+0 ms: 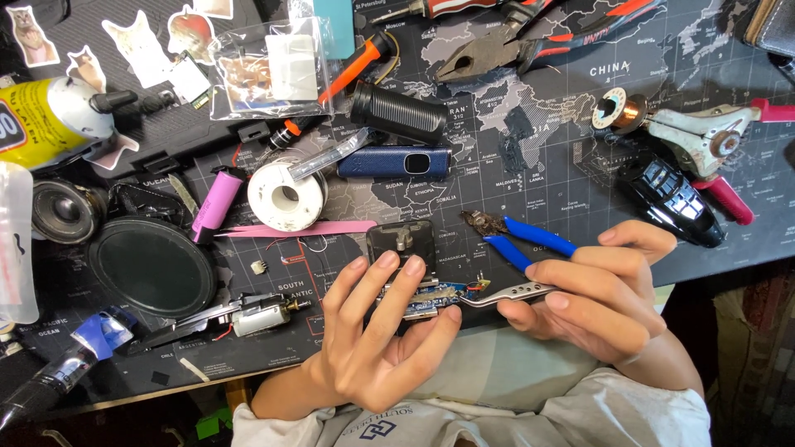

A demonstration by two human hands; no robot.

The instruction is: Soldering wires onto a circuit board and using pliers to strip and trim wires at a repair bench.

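Two hands share one job: my left hand [377,331] has its grip closed around a small blue circuit board [418,298], keeping it steady, while my right hand [592,294] pinches metal tweezers [505,292], their tips touching the board's right end beside the wires.

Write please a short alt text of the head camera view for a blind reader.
The left hand holds a small blue circuit board while the right hand touches it with metal tweezers. Behind them, blue-handled cutters, a solder spool and pliers lie on a map-printed mat.
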